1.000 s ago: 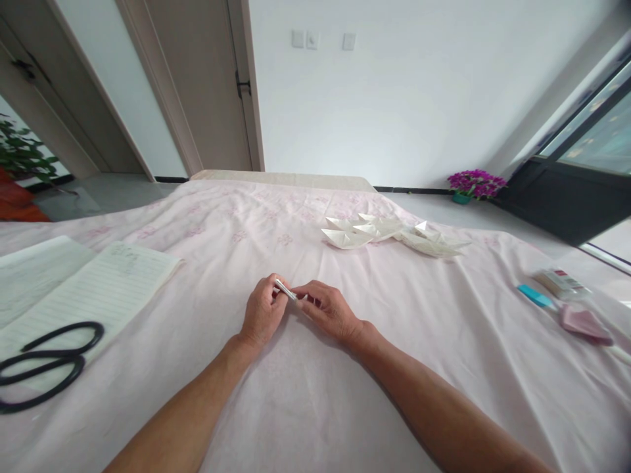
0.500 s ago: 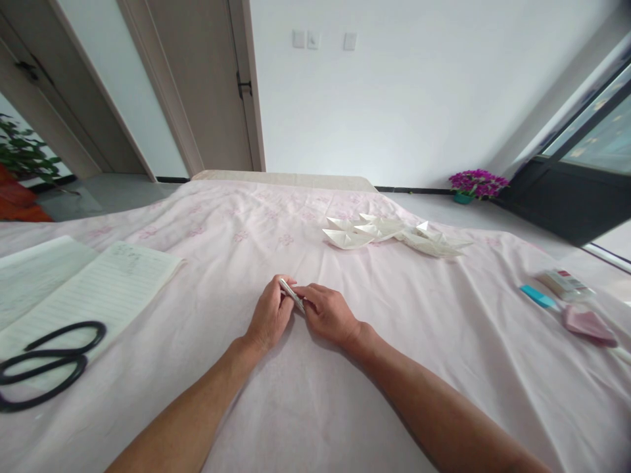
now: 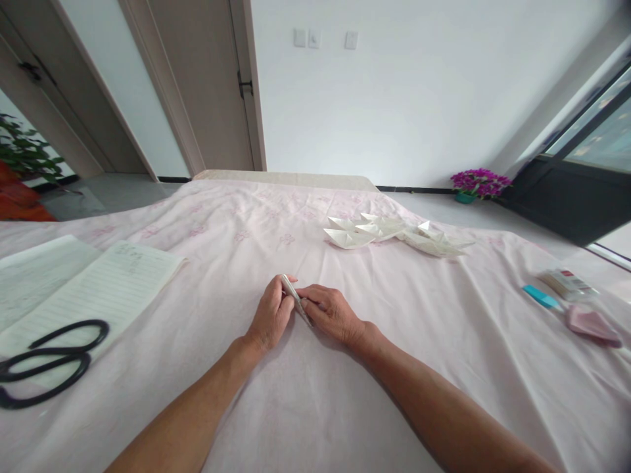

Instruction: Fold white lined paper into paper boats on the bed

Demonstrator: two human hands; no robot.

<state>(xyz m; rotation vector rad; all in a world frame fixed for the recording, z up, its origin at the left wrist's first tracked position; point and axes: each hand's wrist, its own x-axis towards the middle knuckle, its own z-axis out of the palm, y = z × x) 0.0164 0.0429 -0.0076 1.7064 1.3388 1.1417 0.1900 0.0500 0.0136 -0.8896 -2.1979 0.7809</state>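
Observation:
Between my two hands is a small piece of folded paper (image 3: 297, 301), seen nearly edge-on and slanting down to the right. My left hand (image 3: 270, 314) is closed on its left side, thumb bent toward me. From the other side my right hand (image 3: 331, 314) grips it, fingers curled and the thumb against the paper. Parts of the fold are hidden by the fingers. Beyond my hands, on the pink-white cloth (image 3: 276, 407), lies a cluster of several white folded paper boats (image 3: 374, 228).
An open lined notebook (image 3: 125, 282) lies at the left, with black-handled scissors (image 3: 64, 355) on it. At the right are a blue object (image 3: 539, 296), a clear-wrapped pack (image 3: 569, 284) and a pink cloth item (image 3: 591, 325). Purple flowers (image 3: 480, 182) stand on the floor beyond.
The folded paper has turned slightly and shows more of its length toward me. My right fingers have shifted a little along it; my left hand stays nearly in place.

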